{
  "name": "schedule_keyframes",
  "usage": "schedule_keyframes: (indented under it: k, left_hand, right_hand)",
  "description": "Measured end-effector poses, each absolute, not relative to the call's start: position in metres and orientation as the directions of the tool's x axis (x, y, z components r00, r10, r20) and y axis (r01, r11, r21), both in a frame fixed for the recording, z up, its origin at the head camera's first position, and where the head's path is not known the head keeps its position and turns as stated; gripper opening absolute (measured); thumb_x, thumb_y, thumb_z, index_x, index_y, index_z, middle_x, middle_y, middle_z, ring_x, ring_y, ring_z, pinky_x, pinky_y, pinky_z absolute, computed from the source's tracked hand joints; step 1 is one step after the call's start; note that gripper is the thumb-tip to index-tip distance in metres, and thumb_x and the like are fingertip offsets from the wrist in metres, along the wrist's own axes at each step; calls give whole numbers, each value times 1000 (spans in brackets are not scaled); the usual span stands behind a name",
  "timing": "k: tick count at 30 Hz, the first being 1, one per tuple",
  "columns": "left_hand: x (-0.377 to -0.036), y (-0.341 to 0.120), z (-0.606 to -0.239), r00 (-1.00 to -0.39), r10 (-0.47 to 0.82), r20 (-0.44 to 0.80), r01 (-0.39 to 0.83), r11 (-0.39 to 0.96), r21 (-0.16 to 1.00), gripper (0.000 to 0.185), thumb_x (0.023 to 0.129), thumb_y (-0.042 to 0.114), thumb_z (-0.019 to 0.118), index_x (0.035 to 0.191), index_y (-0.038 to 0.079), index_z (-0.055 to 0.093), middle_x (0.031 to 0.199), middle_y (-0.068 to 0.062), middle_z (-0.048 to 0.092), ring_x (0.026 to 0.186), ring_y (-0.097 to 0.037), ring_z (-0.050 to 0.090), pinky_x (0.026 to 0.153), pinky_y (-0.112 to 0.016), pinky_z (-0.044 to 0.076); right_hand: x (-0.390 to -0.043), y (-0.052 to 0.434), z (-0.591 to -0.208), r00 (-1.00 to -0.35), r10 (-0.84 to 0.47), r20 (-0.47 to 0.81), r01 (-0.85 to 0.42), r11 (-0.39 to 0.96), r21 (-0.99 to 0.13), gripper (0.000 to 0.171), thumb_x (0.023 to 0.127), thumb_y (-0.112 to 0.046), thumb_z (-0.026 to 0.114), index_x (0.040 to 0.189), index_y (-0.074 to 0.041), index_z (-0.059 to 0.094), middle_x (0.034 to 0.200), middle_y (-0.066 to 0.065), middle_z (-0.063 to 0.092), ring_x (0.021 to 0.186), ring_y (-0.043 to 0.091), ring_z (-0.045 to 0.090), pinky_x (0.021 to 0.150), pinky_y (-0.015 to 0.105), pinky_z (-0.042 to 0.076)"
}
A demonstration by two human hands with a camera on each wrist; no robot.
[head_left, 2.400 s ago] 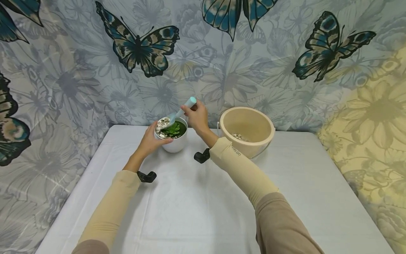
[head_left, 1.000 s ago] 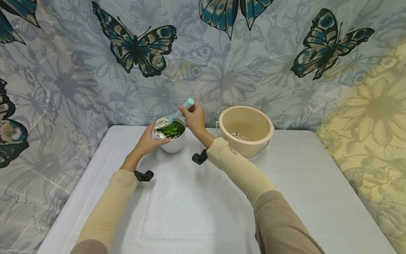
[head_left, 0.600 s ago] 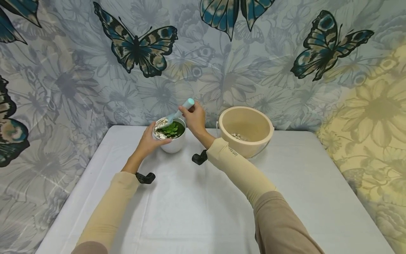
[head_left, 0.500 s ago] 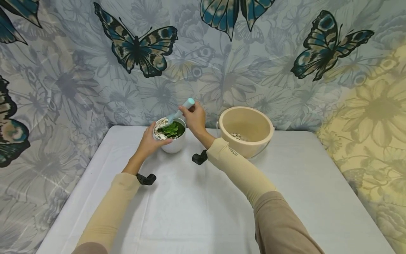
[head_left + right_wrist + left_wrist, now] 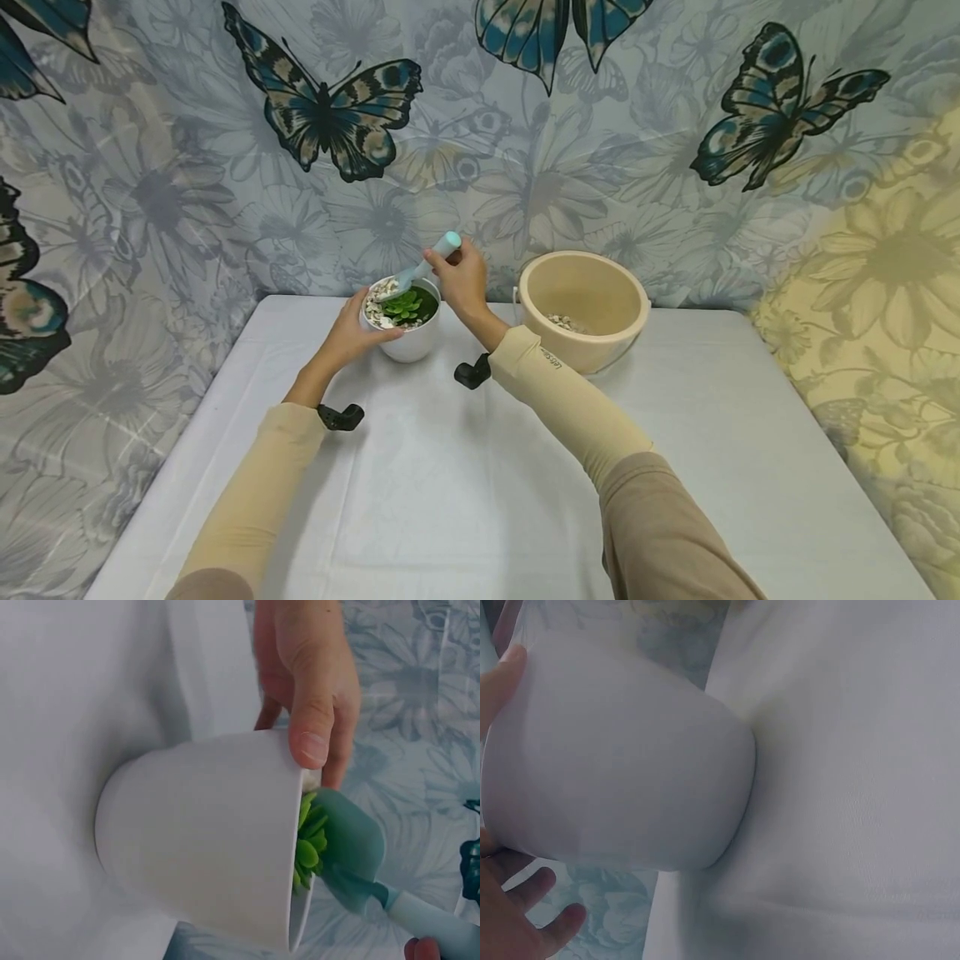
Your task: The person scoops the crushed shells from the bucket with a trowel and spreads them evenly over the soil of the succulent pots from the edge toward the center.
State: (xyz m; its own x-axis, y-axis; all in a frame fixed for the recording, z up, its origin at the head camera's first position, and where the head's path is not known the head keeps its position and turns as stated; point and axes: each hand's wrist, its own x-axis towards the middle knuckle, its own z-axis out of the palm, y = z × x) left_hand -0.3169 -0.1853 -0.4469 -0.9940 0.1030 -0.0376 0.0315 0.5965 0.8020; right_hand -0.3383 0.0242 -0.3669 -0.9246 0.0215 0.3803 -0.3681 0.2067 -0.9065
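Observation:
A white plant pot (image 5: 411, 343) stands near the table's back edge, holding a green succulent (image 5: 405, 307) and pale pebbles (image 5: 372, 312) along its left side. My left hand (image 5: 356, 329) grips the pot by its rim, thumb in front; the left wrist view shows its fingers on either side of the pot wall (image 5: 622, 750). With my right hand (image 5: 463, 279) I hold the handle of a light blue trowel (image 5: 447, 244), slanted down to the left. In the right wrist view the trowel's blade (image 5: 352, 844) lies at the pot's mouth, right beside the succulent's leaves.
A beige bucket (image 5: 585, 354) with a wire handle stands right of my right hand, a few pebbles (image 5: 562, 322) at its bottom. A white cloth covers the table (image 5: 442, 492). Directly behind it hangs a butterfly-patterned fabric (image 5: 540, 183).
The trowel and right hand have shifted slightly left and down since the earliest frame. More pebbles show beside the succulent now. The left hand keeps its grip on the pot.

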Motion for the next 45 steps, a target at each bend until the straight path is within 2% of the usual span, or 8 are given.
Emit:
schedule_keyframes:
  k: [8, 18, 23, 28, 35, 45]
  left_hand:
    - [-316, -183, -447, -996, 78, -32, 18, 572, 820, 119, 75, 57, 77, 158, 11, 5, 163, -19, 9, 150, -41, 12, 117, -64, 19]
    - [-307, -172, -449, -1000, 15, -7, 4, 596, 803, 121, 74, 60, 77, 158, 13, 4, 162, -20, 12, 149, -41, 15, 117, -61, 23]
    - [-307, -177, -447, -999, 38, -32, -1, 626, 780, 122, 75, 62, 74, 158, 14, 0, 162, -21, 7, 149, -42, 13, 116, -64, 22]
    - [-313, -184, -446, -996, 84, -29, 29, 614, 789, 118, 77, 58, 75, 158, 12, 3, 162, -21, 8, 149, -43, 12, 116, -66, 21]
    - [-316, -182, -447, -996, 77, -39, 15, 595, 804, 120, 76, 57, 76, 158, 14, 1, 163, -20, 6, 150, -43, 10, 117, -65, 19]
    - [-310, -177, -448, -999, 31, -35, -9, 596, 803, 120, 76, 59, 75, 158, 14, 0, 163, -21, 8, 149, -43, 14, 117, -63, 21]
  right_hand:
    - [-338, 24, -367, -911, -19, 412, -407, 203, -891, 23, 93, -16, 67, 104, 3, 60, 98, 23, 69, 89, 32, 68, 76, 28, 58]
    - [-335, 22, -364, -907, -6, 422, -413, 216, -885, 22, 93, -16, 67, 104, 3, 61, 94, 22, 69, 84, 31, 66, 70, 24, 52]
    - [-334, 22, -364, -908, 1, 419, -409, 224, -885, 23, 92, -16, 68, 104, 3, 62, 95, 22, 70, 85, 31, 68, 70, 25, 53]
    - [-335, 22, -365, -907, -1, 422, -411, 231, -882, 23, 92, -17, 68, 103, 3, 63, 95, 21, 71, 84, 30, 68, 70, 24, 53]
    - [-335, 22, -365, -901, 8, 434, -420, 237, -876, 23, 92, -17, 69, 102, 3, 63, 92, 21, 70, 81, 30, 67, 66, 20, 49]
    - [-332, 19, -366, -900, -6, 436, -420, 277, -864, 26, 92, -20, 68, 105, 2, 61, 97, 19, 69, 89, 29, 68, 68, 23, 48]
